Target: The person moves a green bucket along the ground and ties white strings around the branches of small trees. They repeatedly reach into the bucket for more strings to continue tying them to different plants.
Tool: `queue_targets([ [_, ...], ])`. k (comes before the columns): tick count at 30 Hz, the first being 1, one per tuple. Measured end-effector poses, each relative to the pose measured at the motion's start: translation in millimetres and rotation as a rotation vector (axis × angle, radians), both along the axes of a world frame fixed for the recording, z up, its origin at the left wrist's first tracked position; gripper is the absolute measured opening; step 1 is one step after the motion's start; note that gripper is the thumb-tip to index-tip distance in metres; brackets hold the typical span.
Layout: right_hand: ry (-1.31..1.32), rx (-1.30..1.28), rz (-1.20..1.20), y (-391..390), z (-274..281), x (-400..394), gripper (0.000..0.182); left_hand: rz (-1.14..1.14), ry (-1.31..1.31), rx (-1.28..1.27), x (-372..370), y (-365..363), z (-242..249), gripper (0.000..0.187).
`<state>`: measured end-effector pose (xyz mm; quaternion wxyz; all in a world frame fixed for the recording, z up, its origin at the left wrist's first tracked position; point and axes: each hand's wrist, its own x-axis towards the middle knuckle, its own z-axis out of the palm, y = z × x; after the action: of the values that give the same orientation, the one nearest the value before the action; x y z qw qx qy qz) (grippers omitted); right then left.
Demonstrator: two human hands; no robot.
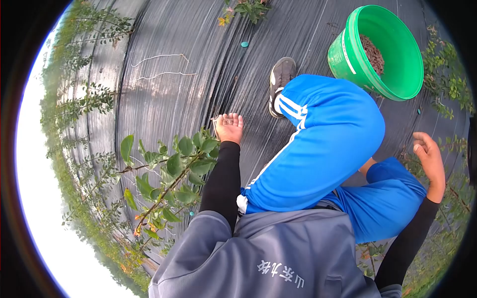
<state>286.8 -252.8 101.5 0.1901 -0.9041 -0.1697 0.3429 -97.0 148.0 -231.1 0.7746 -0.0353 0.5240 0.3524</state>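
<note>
Palm up, my left hand (229, 127) is held low over the black ground sheet (174, 104), left of the bent leg in blue trousers (328, 134). Thin pale strands lie across its palm and slightly curled fingers. My right hand (430, 156) is raised at the right, beyond the other knee, its fingers loosely bent and apart, with nothing visible in it. A leafy branch (174, 169) crosses beside my left forearm. The green bucket (346, 57) is tilted at the upper right, with brown, pellet-like material (372, 55) inside.
Two pale strings (164, 75) lie on the sheet at the upper left. A dark shoe (282, 82) rests near the middle. Small plants (251, 10) stand at the top, with more greenery (447, 74) at the right edge and rows of shrubs along the left.
</note>
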Motion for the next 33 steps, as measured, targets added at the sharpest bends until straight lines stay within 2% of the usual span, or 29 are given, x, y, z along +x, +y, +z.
queue_targets([
  [1,0.012,-0.002,-0.004,0,0,0,0.034,0.0,0.001,-0.003,2,1,-1,0.023],
  [3,0.026,-0.005,-0.009,2,1,0,0.034,0.157,0.028,-0.08,4,8,-5,0.041],
  [7,0.031,-0.004,-0.013,5,2,-1,0.034,0.225,0.079,-0.067,3,19,-18,0.048],
  [9,0.027,-0.01,-0.01,7,3,-1,0.034,0.213,0.112,-0.031,8,22,-20,0.046],
  [11,0.032,-0.038,0.003,9,4,-1,0.034,0.149,0.076,0.08,5,29,-29,0.04],
  [12,0.034,-0.038,0.004,9,4,-1,0.034,0.077,0.097,0.068,2,31,-39,0.032],
  [13,0.023,-0.033,0.001,9,3,-1,0.034,0.079,0.1,0.067,-3,29,-49,0.032],
  [14,0.014,-0.028,0.0,9,2,-1,0.034,-0.052,0.106,0.09,-7,23,-57,0.028],
  [16,0.02,-0.039,0.005,11,4,-2,0.035,-0.224,0.155,0.095,8,0,-33,0.014],
  [17,0.025,-0.05,0.008,12,4,-2,0.035,-0.387,0.102,0.1,10,-10,-27,0.014],
  [19,0.037,-0.06,-0.006,9,3,-3,0.035,-0.548,-0.017,0.04,8,-26,-19,0.013],
  [23,0.046,-0.096,-0.028,7,0,-4,0.036,-0.548,-0.023,-0.059,-12,-45,-2,0.015],
  [26,0.045,-0.113,-0.029,10,2,-5,0.037,-0.242,0.107,-0.066,-52,-42,-25,0.024],
  [27,0.051,-0.117,-0.029,11,2,-4,0.037,-0.208,0.204,-0.046,-59,-41,-29,0.02],
  [29,0.069,-0.166,-0.01,12,3,-2,0.039,-0.151,0.202,-0.106,-69,-34,-35,0.01],
  [33,0.084,-0.189,-0.038,19,4,-4,0.039,-0.053,0.326,-0.125,-54,-26,-38,0.017],
])
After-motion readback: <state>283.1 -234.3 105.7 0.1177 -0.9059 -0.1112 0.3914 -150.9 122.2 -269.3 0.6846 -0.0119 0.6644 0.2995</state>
